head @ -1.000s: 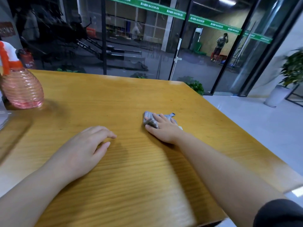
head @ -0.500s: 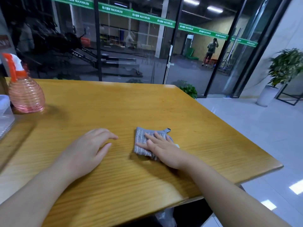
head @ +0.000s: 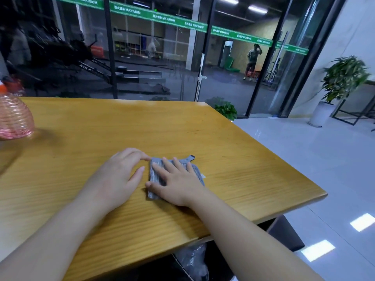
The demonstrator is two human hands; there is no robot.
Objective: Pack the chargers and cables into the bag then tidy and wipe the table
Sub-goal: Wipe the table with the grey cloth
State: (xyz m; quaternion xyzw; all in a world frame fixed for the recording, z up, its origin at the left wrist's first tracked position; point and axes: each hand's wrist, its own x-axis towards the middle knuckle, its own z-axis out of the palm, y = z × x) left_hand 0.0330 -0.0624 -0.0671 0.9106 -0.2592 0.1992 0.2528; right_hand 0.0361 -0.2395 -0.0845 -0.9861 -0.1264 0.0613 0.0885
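Grey cloth [head: 156,175], folded, is pressed flat near the front right of the table [head: 223,138] by the spread-fingered right hand [head: 176,185], nothing being gripped; left hand [head: 115,177] is rested beside it, relaxed; bunching under uneven pressure is judged the risk.

The tabletop [head: 182,126] lies bare across its far half and out to the right edge, open for a sweep. At the far left stands a pink spray bottle [head: 14,118], cut by the frame edge, so what sits beyond it cannot be told. Near centre, both hands, left [head: 117,175] and right [head: 174,183], and a grey cloth [head: 156,175] occupy the middle.
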